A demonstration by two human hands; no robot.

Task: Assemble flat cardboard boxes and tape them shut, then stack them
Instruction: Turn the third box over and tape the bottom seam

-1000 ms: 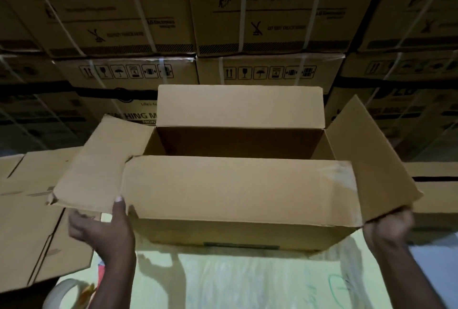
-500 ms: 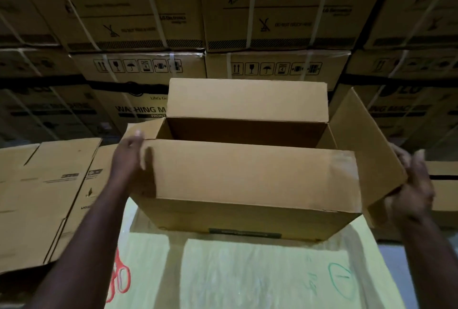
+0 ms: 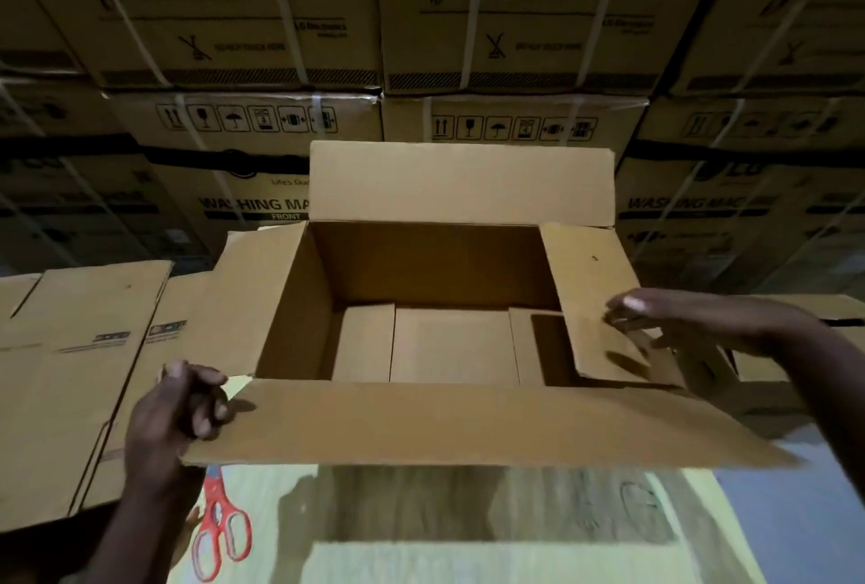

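Observation:
An open brown cardboard box (image 3: 435, 265) stands upright in front of me on a pale yellow-green surface (image 3: 468, 555). Its far flap stands up, the near long flap (image 3: 468, 424) lies outward toward me, and the left flap (image 3: 248, 298) is spread out. My right hand (image 3: 692, 321) presses flat on the right short flap (image 3: 594, 293), which tilts inward over the opening. My left hand (image 3: 178, 410) sits at the left end of the near flap, fingers curled loosely against its corner. The folded bottom flaps show inside the box.
Flat unfolded cartons (image 3: 70, 373) lie stacked at the left. Red-handled scissors (image 3: 220, 532) rest on the surface by my left forearm. A wall of large strapped washing-machine cartons (image 3: 281, 21) fills the background. More cardboard (image 3: 833, 307) lies behind my right hand.
The near flap has dropped outward toward me, opening the view inside. My right hand moved from under the right flap onto it, pushing it inward. My left hand came down to the near flap's corner.

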